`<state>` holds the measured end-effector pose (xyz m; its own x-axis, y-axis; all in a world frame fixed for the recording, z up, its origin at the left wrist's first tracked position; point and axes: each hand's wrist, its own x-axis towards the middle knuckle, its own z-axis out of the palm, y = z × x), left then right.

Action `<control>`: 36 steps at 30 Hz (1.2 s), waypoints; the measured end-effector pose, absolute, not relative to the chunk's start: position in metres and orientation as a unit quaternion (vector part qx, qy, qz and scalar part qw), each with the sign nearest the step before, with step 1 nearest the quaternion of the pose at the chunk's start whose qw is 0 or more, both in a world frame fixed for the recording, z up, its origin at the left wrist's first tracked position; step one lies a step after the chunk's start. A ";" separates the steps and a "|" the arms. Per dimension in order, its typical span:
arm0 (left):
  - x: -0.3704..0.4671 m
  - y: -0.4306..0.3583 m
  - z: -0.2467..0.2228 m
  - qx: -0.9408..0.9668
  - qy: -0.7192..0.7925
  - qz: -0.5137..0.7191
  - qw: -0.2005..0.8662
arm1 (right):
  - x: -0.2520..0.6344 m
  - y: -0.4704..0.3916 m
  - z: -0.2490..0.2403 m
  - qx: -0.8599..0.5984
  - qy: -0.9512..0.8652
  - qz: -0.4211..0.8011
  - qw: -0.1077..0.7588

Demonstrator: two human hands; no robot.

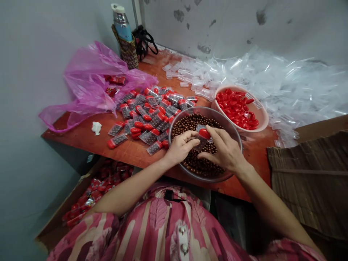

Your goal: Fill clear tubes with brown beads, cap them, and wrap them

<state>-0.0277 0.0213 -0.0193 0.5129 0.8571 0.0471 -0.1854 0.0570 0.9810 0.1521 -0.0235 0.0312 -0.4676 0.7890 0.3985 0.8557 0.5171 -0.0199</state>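
1. In the head view, a grey, spotted wall (233, 32) stands behind a red table (257, 156). A flask (123, 29) and a pink bag (87, 76) take the upper left of the frame; loose see-through plastic pieces (293, 79) spread over the upper right.
2. At the centre, a bowl (233, 128) of brown balls (187, 159) sits near the table's front edge. A pile of capped packs (149, 136) lies just left of it; a pink basin (263, 125) of loose red caps (236, 108) is close by on its upper right.
3. The small see-through box (201, 144) is over the bowl, between the two hands. Its red cap (204, 133) is at the upper end, and the body seems to slant down toward the lower left; its contents are too blurred to tell.
4. The left hand (181, 146) pinches the box from its left side, thumb and fingers closed on it.
5. The right hand (225, 148) is nearer the cap: its fingertips appear to touch the cap's right side, while the thumb stands well away below, leaving the hand spread.
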 end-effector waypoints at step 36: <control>-0.021 0.044 -0.004 0.471 0.288 0.476 0.684 | 0.128 0.001 0.053 -0.538 -0.820 -0.093 0.174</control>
<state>-0.0210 0.0438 -0.0043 0.3805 0.9232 0.0550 -0.3813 0.1024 0.9188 0.1279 0.0012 0.0534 -0.3605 0.8492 0.3859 0.9140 0.4041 -0.0353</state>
